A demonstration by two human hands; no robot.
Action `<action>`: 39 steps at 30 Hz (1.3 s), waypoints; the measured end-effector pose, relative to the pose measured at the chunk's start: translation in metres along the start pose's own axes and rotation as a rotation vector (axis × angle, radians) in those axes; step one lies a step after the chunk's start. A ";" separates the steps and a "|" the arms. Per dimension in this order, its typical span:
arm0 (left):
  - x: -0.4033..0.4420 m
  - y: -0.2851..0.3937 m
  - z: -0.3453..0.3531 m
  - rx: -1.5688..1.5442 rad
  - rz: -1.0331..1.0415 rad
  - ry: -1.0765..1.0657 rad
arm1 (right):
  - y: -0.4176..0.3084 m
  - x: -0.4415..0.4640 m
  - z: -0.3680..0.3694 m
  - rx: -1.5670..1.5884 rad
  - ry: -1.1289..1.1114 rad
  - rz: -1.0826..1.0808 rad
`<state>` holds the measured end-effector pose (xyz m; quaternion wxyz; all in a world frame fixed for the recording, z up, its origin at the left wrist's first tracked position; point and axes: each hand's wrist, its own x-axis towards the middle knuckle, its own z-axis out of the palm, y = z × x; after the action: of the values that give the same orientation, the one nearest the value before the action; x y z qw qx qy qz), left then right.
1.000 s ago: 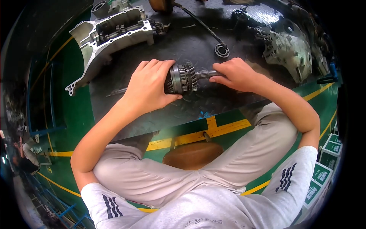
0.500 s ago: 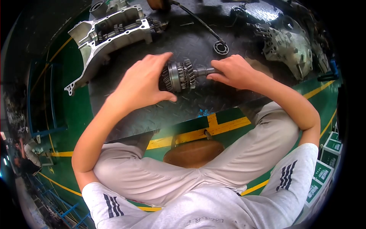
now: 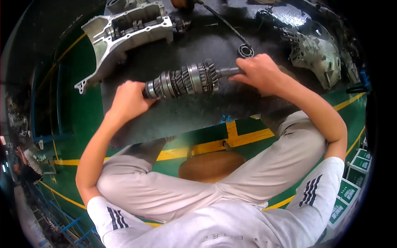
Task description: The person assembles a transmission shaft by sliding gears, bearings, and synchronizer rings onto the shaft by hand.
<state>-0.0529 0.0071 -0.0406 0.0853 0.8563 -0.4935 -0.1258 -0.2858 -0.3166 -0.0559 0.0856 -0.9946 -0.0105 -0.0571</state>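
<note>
A gear shaft (image 3: 184, 80) with several toothed gears and rings lies across the middle, held level between both hands above the dark metal bench (image 3: 178, 111). My left hand (image 3: 131, 97) is closed around its left end, thumb along the near side. On the opposite side my right hand (image 3: 259, 74) grips the thin splined end, and its fingers hide the tip. Just beyond the right hand is a ring bearing (image 3: 245, 51), near the end of a long dark rod (image 3: 225, 22).
An open gearbox housing (image 3: 132, 39) with shafts inside stands at the back left. Another metal casing (image 3: 316, 60) sits at the back right. A brown stool (image 3: 211, 165) is between my legs, and green-white boxes (image 3: 349, 188) stand at right. A person (image 3: 31, 161) is far left.
My left hand has slid left from around the gears to the shaft's left end, uncovering more gears. My right hand keeps its grip and has shifted slightly right.
</note>
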 end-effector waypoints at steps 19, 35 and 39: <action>0.000 0.007 0.003 0.087 0.055 0.177 | -0.027 -0.004 -0.053 0.421 -0.536 0.408; 0.022 -0.001 0.019 0.064 0.056 0.216 | 0.006 0.015 -0.019 0.166 -0.243 0.252; 0.025 0.004 0.015 0.012 0.030 0.155 | 0.012 0.010 -0.017 0.173 -0.163 0.227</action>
<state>-0.0484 -0.0173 -0.0573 0.1201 0.8565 -0.4990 -0.0547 -0.2776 -0.3315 -0.0403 0.1758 -0.9797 0.0901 0.0349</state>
